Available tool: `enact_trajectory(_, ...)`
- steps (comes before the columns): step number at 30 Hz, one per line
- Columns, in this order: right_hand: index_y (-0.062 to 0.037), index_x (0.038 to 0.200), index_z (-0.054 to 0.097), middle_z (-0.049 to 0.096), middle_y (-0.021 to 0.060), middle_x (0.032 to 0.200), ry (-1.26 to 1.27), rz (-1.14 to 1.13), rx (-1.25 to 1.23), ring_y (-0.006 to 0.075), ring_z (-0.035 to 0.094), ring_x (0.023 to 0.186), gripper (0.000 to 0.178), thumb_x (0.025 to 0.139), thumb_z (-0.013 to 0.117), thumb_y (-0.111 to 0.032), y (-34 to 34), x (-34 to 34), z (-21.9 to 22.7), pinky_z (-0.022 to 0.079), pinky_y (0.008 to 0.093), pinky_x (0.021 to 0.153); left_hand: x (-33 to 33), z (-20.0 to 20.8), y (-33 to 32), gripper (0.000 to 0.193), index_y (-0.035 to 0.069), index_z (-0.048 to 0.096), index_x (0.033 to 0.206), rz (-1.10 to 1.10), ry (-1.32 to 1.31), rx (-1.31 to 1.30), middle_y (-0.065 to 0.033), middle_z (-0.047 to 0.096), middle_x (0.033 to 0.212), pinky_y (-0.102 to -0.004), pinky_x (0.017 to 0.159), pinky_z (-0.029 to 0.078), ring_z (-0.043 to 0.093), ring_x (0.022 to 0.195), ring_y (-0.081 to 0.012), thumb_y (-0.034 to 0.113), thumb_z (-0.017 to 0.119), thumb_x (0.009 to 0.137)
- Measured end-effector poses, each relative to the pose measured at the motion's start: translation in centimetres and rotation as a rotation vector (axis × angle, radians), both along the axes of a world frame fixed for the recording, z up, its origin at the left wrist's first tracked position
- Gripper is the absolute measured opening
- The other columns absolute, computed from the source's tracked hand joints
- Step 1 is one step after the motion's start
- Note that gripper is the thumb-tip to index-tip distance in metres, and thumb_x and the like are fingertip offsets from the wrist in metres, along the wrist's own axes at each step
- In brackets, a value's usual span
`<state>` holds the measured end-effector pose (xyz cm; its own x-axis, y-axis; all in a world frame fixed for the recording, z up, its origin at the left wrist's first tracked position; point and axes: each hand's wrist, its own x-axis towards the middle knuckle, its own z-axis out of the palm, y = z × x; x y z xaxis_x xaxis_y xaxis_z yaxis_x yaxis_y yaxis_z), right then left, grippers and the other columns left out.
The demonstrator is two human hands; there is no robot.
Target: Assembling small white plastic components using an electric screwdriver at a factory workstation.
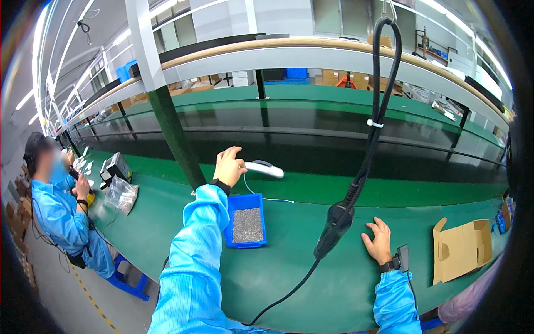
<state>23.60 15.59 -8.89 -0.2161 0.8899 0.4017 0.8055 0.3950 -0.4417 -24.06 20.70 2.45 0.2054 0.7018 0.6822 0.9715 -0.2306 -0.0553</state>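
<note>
**Left hand (228, 168) out at a smooth, white, elongated device (266, 169); right hand (380, 244) laid flat by the near side**

From where I stand, the worker's left arm reaches well across the green work surface (295, 278), and the thumb and fingers meet the near end of the white device. I can't tell from here whether they grip it or only touch it, nor whether it rests on anything. It is beyond a shallow blue plastic tray (245, 202), seen against the long, dark, glossy strip (334, 150) behind the table. A thin white cord (277, 200) trails below it, just past the tray's far edge.

The right hand is relaxed, its fingers a little spread, with nothing in its grasp. A black wristband (387, 266) circles that wrist. The tray sits below the left hand, its floor covered with small grey metal-looking pieces (247, 225).

Between the hands hangs a black, tapered handheld tool (335, 222) on a looped black cable (374, 106). Over to the right of the right hand stands an unfolded brown cardboard box (460, 250).

On the far left, a co-worker in a blue smock (64, 214) sits near a clear plastic bag of pale bits (123, 195).
</note>
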Motion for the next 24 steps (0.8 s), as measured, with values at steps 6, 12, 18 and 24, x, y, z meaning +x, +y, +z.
enact_trajectory(6, -0.0056, 0.103, 0.056, 0.042, 0.0208, 0.125, 0.011, -0.022, -0.012, 0.0348, 0.035, 0.118, 0.038, 0.069, 0.065, -0.021, 0.3, 0.7, -0.3, 0.024, 0.0467, 0.099, 0.9, 2.0, -5.4, 0.012, 0.009, 0.060, 0.069, -0.106, -0.063, 0.036, -0.0059, 0.058, 0.102, -0.0405, 0.088, 0.034, 0.051, 0.098, -0.0244, 0.012, 0.069, 0.063)
enact_trajectory(12, -0.0051, 0.104, 0.056, 0.042, 0.0207, 0.125, -0.006, -0.022, -0.028, 0.0353, 0.035, 0.118, 0.038, 0.070, 0.064, -0.021, 0.5, 0.3, 0.2, 0.024, 0.0472, 0.100, 0.6, -1.3, -13.5, 0.010, 0.006, 0.059, 0.069, 0.056, -0.473, 0.143, -0.0083, 0.063, 0.081, -0.0339, 0.071, 0.044, 0.058, 0.079, -0.0257, 0.004, 0.068, 0.065)
enact_trajectory(18, -0.0051, 0.103, 0.056, 0.041, 0.0202, 0.126, -0.001, -0.017, -0.004, 0.0354, 0.035, 0.118, 0.038, 0.070, 0.064, -0.021, 0.7, 0.5, -0.1, 0.024, 0.0458, 0.100, 3.2, -4.3, -13.9, 0.009, 0.006, 0.061, 0.071, -0.074, -0.502, -0.072, -0.0052, 0.063, 0.075, -0.0341, 0.069, 0.045, 0.058, 0.077, -0.0237, 0.008, 0.069, 0.065)
enact_trajectory(24, -0.0054, 0.103, 0.056, 0.041, 0.0200, 0.126, -0.026, -0.017, -0.045, 0.0352, 0.035, 0.118, 0.037, 0.070, 0.064, -0.019, -0.1, 0.2, 0.0, 0.024, 0.0451, 0.099, 4.0, -5.3, -14.7, 0.010, 0.010, 0.060, 0.070, 0.059, -0.414, -0.040, -0.0002, 0.062, 0.080, -0.0412, 0.088, 0.033, 0.055, 0.086, -0.0208, 0.011, 0.069, 0.065)
